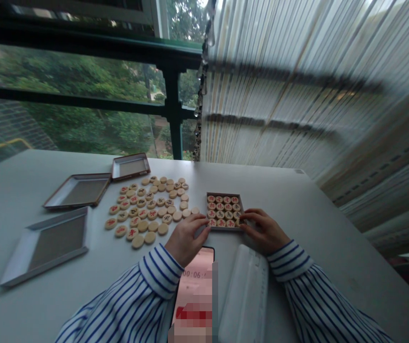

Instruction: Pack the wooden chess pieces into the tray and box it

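Note:
A small square box (pixel 224 229) stands on the white table, filled with rows of round wooden xiangqi pieces (pixel 220 206) marked in red or black. My left hand (pixel 187 237) is at its near left corner, thumb and forefinger bent against the side. At the near right corner, my right hand (pixel 265 232) curls its fingers over the edge, close to the corner piece. Whether those fingertips also press that piece I cannot tell. Left of the box many loose xiangqi pieces (pixel 142 226) lie spread out, some face up, others showing blank backs.
Three shallow trays or lids stand at the left: a white one (pixel 86 228), a brown-edged one (pixel 99 195) and a smaller one (pixel 149 167). In front lie a phone (pixel 195 286) showing a timer and a white elongated object (pixel 245 295). A string curtain (pixel 279 95) hangs behind.

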The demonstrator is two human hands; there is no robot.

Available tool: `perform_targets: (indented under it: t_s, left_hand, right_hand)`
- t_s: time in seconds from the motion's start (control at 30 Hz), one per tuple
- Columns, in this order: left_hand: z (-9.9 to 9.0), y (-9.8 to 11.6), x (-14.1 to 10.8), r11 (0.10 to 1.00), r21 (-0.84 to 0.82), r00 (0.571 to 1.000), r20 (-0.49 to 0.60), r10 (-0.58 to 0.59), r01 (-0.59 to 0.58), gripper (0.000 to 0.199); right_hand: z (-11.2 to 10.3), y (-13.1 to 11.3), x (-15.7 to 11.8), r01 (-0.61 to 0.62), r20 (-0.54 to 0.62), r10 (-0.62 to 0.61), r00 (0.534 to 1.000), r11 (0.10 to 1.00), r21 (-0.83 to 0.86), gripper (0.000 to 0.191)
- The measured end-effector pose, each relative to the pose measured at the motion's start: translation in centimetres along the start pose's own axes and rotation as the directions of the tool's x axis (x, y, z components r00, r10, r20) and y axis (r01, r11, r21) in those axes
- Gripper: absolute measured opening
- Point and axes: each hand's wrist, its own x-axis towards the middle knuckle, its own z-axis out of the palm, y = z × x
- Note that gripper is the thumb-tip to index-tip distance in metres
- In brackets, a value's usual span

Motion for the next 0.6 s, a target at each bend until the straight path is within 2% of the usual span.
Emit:
perform_targets:
  t_s: [0.3, 0.6]
  left_hand:
    - [-0.22, 0.34, 0.02, 0.999, 0.017, 0.998, -0.049, 0.042, -0.041, 0.018]
    - [-0.76, 0.48, 0.16, 0.993, 0.029, 0.981, -0.149, 0.122, -0.119, 0.016]
  right_hand:
    - [-0.04, 0.12, 0.0, -0.012, -0.022, 0.013, 1.0, 1.0, 0.004, 0.026]
    - [-0.41, -0.45, 0.06, 0.0, -0.132, -0.002, 0.991, 1.0, -0.011, 0.024]
